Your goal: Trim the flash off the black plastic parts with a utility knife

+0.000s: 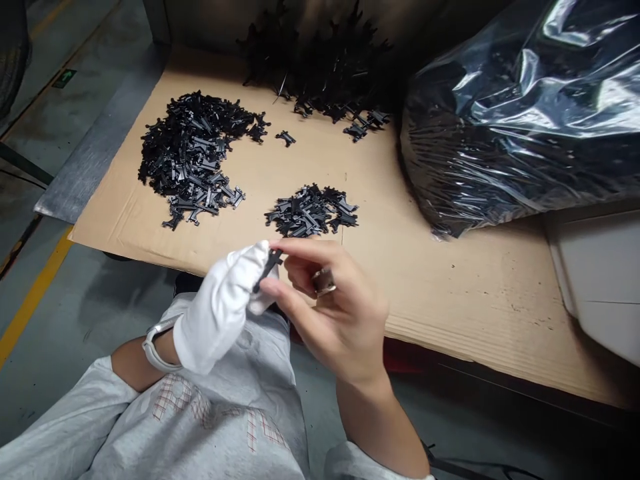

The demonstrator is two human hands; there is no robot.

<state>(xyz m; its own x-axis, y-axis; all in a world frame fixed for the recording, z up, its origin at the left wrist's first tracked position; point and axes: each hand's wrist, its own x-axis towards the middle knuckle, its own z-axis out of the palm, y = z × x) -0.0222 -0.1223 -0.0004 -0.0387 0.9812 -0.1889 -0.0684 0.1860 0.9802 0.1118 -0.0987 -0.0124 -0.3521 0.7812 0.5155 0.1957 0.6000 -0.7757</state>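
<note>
black part [267,267] between left hand [220,310], right hand [336,317]; sweatshirt lettering [210,408] illegible

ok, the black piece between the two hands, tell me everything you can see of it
The black piece is small, thin and elongated, and looks like matte moulded plastic. It is tilted, upper end toward the right, held in the air by the near edge of the cardboard sheet. The gloved left hand holds its lower end; the bare right hand pinches its upper end. Fingers hide part of its shape.
</note>
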